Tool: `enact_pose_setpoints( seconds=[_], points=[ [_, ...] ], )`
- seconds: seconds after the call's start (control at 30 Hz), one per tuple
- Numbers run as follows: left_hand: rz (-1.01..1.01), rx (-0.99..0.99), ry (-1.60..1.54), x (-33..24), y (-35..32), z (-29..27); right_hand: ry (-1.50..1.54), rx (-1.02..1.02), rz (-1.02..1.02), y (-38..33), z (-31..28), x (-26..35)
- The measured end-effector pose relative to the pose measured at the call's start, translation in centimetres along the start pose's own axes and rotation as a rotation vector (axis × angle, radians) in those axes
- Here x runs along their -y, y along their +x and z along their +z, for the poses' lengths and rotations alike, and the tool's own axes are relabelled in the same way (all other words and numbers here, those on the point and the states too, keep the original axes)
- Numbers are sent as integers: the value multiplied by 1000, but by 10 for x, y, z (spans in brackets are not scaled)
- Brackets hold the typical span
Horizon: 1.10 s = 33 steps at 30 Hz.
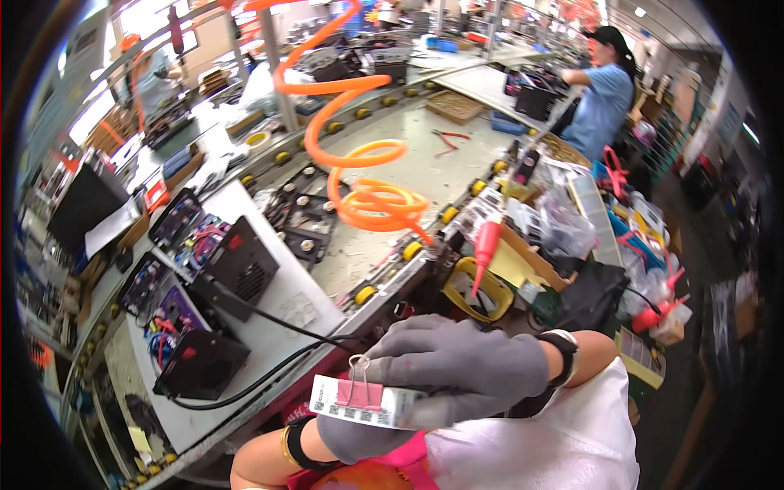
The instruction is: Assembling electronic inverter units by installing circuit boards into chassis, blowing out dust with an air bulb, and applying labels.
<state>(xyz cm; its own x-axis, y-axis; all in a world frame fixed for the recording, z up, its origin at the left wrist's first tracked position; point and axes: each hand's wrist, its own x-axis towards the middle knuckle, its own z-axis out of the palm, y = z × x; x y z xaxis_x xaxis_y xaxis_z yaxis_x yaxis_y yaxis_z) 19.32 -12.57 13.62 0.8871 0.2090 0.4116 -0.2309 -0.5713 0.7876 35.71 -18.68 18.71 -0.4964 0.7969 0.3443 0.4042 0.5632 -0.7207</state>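
Observation:
A thin stack of white printed labels (327, 396) is clamped by a pink binder clip (359, 395) with wire handles. My left hand (359, 439), in a grey glove, holds the stack from below, its fingers mostly hidden behind the labels. Over the stack's right end lies my right hand (465, 363), also grey-gloved. Its thumb presses the label face and its fingers curl past the clip's wire handles. Left of my hands, on a white board (298, 294), sit two opened black device housings (200, 359) with coloured wires inside. A black cable (278, 371) runs from them toward my hands.
An orange coiled air hose (367, 192) hangs ahead over the roller-edged line. A red-tipped bottle (486, 249) stands in a yellow container (478, 290) beyond my right hand. Red-handled pliers (449, 140) lie farther off. At far right, a person (604, 102) in blue handles a black unit.

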Motion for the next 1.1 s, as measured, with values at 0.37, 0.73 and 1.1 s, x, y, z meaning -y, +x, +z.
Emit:
enact_pose_setpoints(
  seconds=[0.37,0.73,1.1],
  points=[
    [82,-61,-142,-10,83,73,-202,-623,59,-95,-60,45],
    [-381,42,-497,67,10,49,163,-1379,135,-335,-219,77],
    [-675,-75,-534,57,-62,7,-977,-430,1650,-378,-232,-80]
  ],
)
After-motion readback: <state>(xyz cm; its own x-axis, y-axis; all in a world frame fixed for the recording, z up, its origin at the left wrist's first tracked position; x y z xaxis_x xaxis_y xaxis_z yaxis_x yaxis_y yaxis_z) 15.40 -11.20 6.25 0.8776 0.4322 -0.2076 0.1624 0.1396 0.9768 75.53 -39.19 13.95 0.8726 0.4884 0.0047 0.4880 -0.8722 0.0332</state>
